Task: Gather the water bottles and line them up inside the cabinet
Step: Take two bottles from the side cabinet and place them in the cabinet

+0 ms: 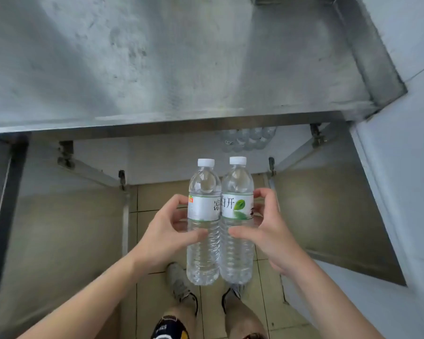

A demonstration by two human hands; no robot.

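Note:
Two clear water bottles with white caps and white-green labels are held upright side by side above the floor. My left hand (pixel 168 228) grips the left bottle (pixel 203 216) around its label, thumb across the front. My right hand (pixel 264 228) grips the right bottle (pixel 237 211) the same way. The bottles touch each other. Below the steel counter edge, the open cabinet (pixel 169 157) shows a cluster of several more bottles (pixel 247 139) at its back right, seen from above and partly hidden by the counter.
A stainless steel countertop (pixel 169 69) fills the upper half. Both cabinet doors stand open: the left door (pixel 59 241) and the right door (pixel 333 216). A white wall (pixel 414 167) is on the right. My feet (pixel 181 282) stand on beige floor tiles.

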